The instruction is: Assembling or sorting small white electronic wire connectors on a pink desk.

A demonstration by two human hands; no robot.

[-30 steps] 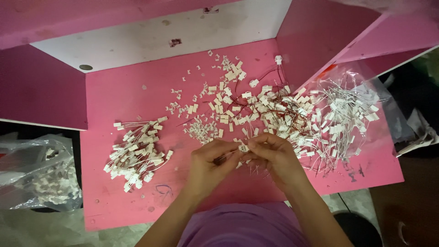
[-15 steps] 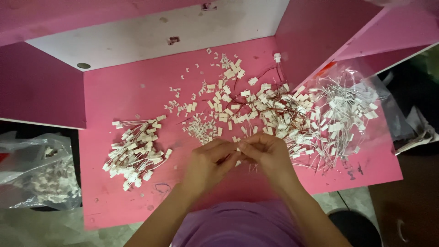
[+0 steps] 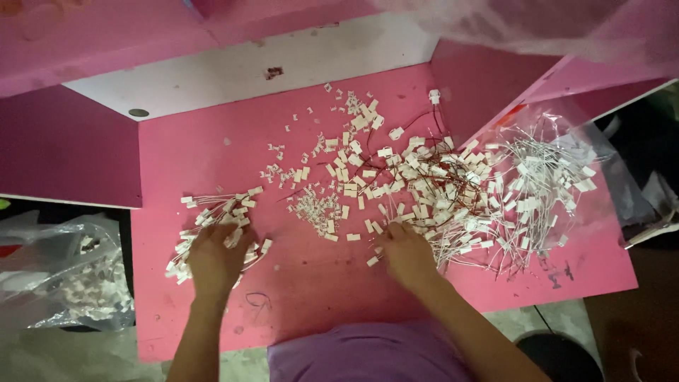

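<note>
While left hand (image 3: pixel 214 256) covers bundle (image 3: pixel 212 226), right hand (image 3: pixel 404 249) seemingly touches connectors (image 3: pixel 424 191).

Pink table (image 3: pixel 212 148) strewn with white connectors (image 3: pixel 353 170), wired bundles (image 3: pixel 212 219).

A clear plastic bag (image 3: pixel 64 283) of white pieces lies beside the pink table (image 3: pixel 212 148).

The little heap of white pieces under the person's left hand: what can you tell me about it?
The left-hand heap is a loose bundle of small white plastic connector blocks, each with thin pale wires trailing from it, lying flat near the left edge of the pink table. The pieces point every way. The left hand rests palm down on its lower half, hiding some. It lies apart from the bigger scatter to the right.
</note>
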